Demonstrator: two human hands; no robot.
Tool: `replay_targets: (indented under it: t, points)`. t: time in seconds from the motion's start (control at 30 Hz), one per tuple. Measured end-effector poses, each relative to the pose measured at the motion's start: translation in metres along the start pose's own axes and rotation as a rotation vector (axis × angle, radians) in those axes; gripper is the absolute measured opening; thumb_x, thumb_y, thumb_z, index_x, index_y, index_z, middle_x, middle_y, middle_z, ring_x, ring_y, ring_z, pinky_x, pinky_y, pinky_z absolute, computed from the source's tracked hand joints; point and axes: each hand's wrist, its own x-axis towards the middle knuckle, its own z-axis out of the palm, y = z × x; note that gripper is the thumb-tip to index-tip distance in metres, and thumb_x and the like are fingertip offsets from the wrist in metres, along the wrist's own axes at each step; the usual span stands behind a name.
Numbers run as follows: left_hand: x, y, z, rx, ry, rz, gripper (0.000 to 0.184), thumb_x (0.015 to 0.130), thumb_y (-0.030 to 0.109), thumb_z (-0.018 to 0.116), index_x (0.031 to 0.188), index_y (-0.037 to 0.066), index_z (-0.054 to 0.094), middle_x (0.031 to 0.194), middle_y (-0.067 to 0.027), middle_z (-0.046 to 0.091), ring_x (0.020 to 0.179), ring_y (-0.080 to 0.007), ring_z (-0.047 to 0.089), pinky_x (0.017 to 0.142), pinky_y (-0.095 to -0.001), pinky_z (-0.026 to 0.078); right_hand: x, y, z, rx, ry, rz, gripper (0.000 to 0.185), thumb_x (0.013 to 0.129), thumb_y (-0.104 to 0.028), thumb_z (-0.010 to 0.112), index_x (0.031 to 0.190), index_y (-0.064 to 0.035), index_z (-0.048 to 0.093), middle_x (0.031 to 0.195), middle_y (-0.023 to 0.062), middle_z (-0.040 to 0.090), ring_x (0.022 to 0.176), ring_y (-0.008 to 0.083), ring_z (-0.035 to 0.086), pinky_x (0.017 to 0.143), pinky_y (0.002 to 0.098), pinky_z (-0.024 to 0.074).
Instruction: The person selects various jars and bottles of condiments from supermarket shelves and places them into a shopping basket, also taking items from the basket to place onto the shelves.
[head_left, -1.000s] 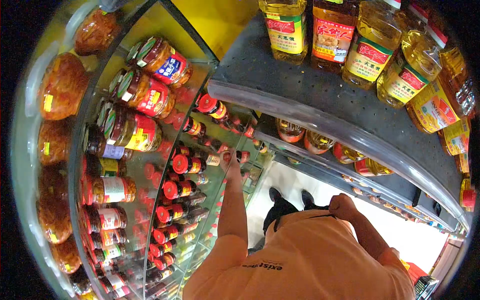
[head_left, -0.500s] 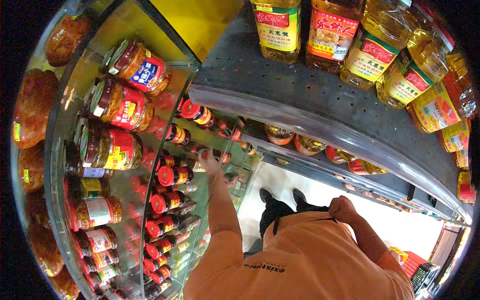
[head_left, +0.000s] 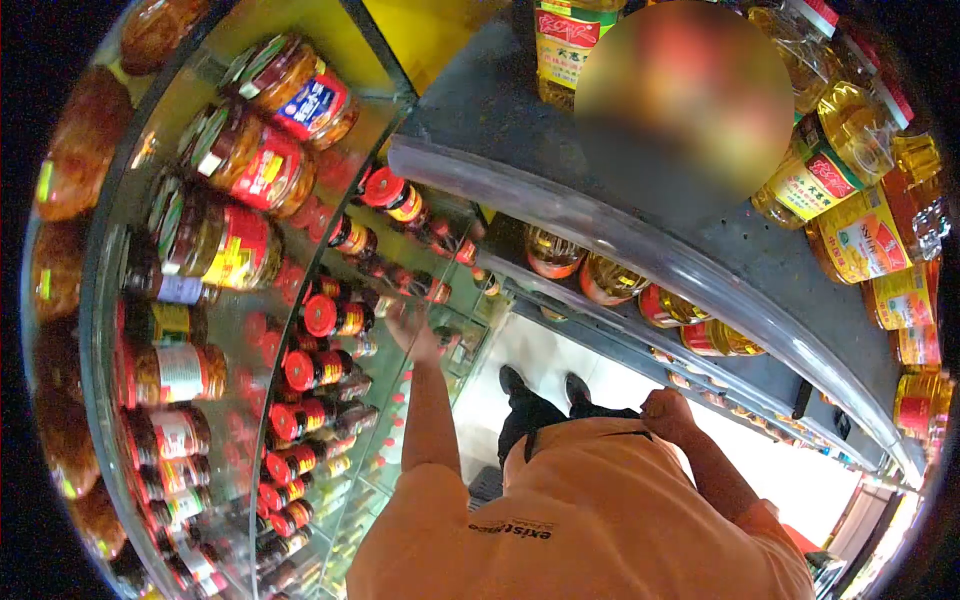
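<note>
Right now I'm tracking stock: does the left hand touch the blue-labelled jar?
Apart: head view shows other jars between left hand and blue-labelled jar.

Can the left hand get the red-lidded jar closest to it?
Probably yes: the left hand is right by the red-lidded jar, and I see nothing blocking the small gap between them, though the hand looks blurry.

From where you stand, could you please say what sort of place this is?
Probably a grocery shop: rows of labelled jars fill glass shelves, and bottles that look like cooking oil line a dark shelf.
</note>
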Motion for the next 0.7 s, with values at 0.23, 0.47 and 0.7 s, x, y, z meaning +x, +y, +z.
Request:
replay_targets:
  t: [0.23,0.47,0.7]
  points:
    - [-0.243,0.044,-0.188,0.749,-0.423,-0.393,0.022,0.091,0.021,0.072,0.104,0.004,0.064,0.078,-0.0083,0.069,0.071,-0.0168,0.066,0.067,-0.0328,0.053,0.031,-0.031,-0.039,0.694,0.112,0.063,0.015,0.078,-0.013,0.075,0.088,-0.0026,0.069,0.091,0.0121,0.072,0.082,0.026,0.069,0.074,0.0384,0.0545]
    - [-0.502,0.081,-0.414,0.191,0.281,-1.148,0.021,0.101,0.029,0.058,0.104,0.009,0.062,0.078,-0.009,0.066,0.054,-0.0177,0.059,0.048,-0.0296,0.048,0.123,-0.082,-0.019,0.895,0.259,-0.301,0.013,0.081,-0.009,0.069,0.087,-0.006,0.058,0.092,0.0125,0.07,0.084,0.0232,0.067,0.079,0.0383,0.0547]
    - [-0.644,0.181,-0.383,-0.009,1.071,-1.173,0.02,0.1,0.029,0.056,0.104,0.01,0.058,0.067,-0.0052,0.055,0.046,-0.0149,0.049,0.038,-0.0281,0.037,0.112,-0.202,-0.006,1.345,-0.351,-0.032,0.032,0.076,-0.004,0.081,0.104,-0.0053,0.065,0.105,0.0113,0.071,0.085,0.0248,0.067,0.079,0.0371,0.0541]
